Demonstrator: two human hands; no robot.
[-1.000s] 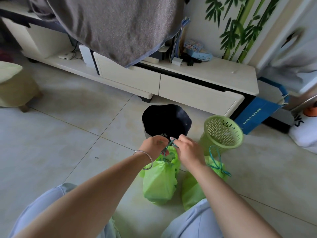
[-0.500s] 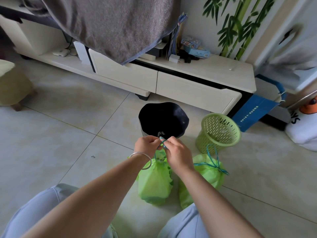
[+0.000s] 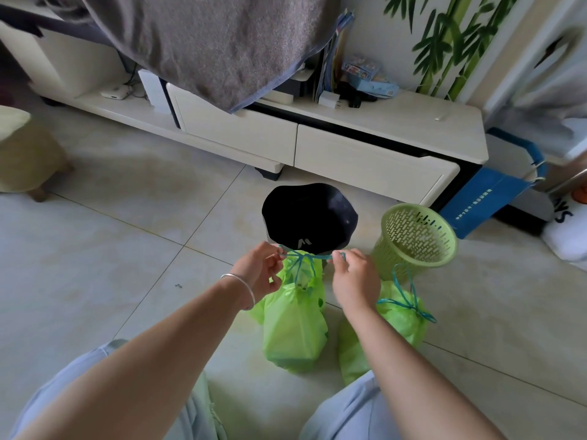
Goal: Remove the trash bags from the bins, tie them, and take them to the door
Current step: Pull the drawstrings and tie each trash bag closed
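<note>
- Pulling the teal drawstring (image 3: 305,257) taut between our hands, we cinch the neck of the near trash bag (image 3: 293,328), which stands on the floor (image 3: 95,265) directly below and between them.
- Our left hand (image 3: 259,271) has its fingers curled, pinching the left end of the string; our right hand (image 3: 351,277) pinches the right end the same way, so both are closed on the string and nothing else.
- We hold the ends apart and level, we judge, so the crossing in the middle tightens down onto the gathered plastic.
- A second trash bag (image 3: 397,315) sits just right of our right hand, beside our right forearm, its own string (image 3: 409,304) already knotted in a bow.
- Beyond our hands stands the black bin (image 3: 309,214), just past the string; the green basket bin (image 3: 416,239) lies beyond and to the right of our right hand. No liner shows in the basket bin; the black one we cannot judge.
- Carrying both bags to the door remains; no door shows here.
</note>
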